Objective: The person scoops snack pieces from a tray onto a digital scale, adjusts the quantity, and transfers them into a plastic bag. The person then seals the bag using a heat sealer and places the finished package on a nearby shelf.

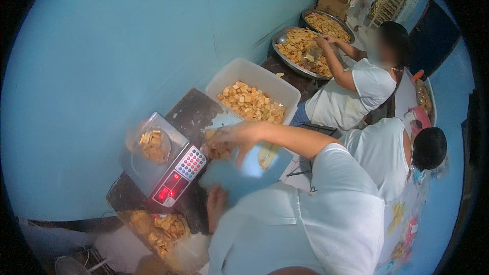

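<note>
My right hand [244, 139], blurred, reaches across to a clear plastic bag of brown snack pieces [219, 149]. The bag sits between its fingers and thumb. Close to my white shirt is my left hand [217, 203], partly hidden by the shirt; nothing shows in it, and its grip is unclear. A digital scale [147, 177] with a lit red display and keypad [192, 163] stands on the dark, worn table [191, 109]. On its metal pan rests an open clear bag of square pieces [154, 147]. A light blue surface [237, 177] lies below my right arm.
A translucent plastic tub [225, 70] holds square snack pieces. Filled plastic bags [162, 233] sit lower left. Beyond the tub, a person [355, 84] handles a bag over a large metal basin [280, 40]. Another person [378, 152] is at right. A fan [72, 265] stands lower left.
</note>
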`<action>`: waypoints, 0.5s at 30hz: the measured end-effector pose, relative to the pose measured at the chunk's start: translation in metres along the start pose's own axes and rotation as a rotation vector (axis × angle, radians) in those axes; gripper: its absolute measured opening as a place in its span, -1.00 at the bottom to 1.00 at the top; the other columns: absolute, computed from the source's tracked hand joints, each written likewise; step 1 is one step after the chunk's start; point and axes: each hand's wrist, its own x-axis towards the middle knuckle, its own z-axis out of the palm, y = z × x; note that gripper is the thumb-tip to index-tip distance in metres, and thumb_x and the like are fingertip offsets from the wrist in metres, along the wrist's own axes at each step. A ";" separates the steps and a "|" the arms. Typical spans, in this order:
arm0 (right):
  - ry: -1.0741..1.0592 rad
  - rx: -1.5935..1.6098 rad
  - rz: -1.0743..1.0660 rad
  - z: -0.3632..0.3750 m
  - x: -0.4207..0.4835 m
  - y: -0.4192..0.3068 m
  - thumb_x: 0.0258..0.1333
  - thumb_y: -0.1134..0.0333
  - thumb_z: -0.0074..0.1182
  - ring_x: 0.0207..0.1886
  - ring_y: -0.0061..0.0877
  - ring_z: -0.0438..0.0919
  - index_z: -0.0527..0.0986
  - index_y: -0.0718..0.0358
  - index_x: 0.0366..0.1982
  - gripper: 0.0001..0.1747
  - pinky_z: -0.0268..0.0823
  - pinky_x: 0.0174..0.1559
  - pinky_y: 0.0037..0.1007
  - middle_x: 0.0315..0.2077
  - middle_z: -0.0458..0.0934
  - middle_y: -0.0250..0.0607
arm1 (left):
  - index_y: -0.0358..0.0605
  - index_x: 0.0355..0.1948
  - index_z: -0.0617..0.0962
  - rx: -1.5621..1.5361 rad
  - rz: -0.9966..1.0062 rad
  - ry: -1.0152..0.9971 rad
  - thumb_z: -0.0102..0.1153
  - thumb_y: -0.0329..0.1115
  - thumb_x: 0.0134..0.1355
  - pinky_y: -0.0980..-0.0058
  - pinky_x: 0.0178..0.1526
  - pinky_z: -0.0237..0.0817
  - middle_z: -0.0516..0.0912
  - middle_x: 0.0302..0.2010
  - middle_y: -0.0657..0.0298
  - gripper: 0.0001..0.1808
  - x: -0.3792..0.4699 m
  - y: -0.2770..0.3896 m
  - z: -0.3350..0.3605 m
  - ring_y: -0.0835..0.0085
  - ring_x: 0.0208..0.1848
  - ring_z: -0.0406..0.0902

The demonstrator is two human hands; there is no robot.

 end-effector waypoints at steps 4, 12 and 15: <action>-0.151 0.078 -0.011 0.010 -0.014 -0.070 -0.14 0.06 0.45 0.33 -0.07 0.33 0.22 0.19 0.39 0.06 0.18 0.34 -0.18 0.32 0.28 0.05 | -0.14 0.36 0.30 -0.753 -0.038 -0.271 0.02 -0.13 0.44 0.29 0.12 0.41 0.48 0.17 0.11 -0.44 0.011 0.013 -0.001 0.28 0.17 0.47; -0.007 0.298 0.040 0.084 0.007 -0.077 0.00 0.23 0.31 0.36 -0.13 0.28 0.18 0.21 0.41 -0.06 0.16 0.35 -0.19 0.29 0.29 0.04 | 0.01 0.35 0.29 -0.741 0.194 -0.298 -0.04 0.23 0.36 0.22 0.17 0.43 0.38 0.27 0.15 -0.29 -0.025 0.074 0.022 0.18 0.27 0.42; -0.100 0.455 0.054 0.104 0.017 -0.074 0.01 0.31 0.30 0.34 -0.14 0.30 0.16 0.20 0.41 -0.07 0.16 0.36 -0.16 0.24 0.32 0.02 | 0.01 0.35 0.27 -0.686 0.264 -0.348 0.12 0.07 0.33 0.26 0.19 0.44 0.37 0.27 0.13 -0.32 -0.036 0.074 0.010 0.17 0.27 0.43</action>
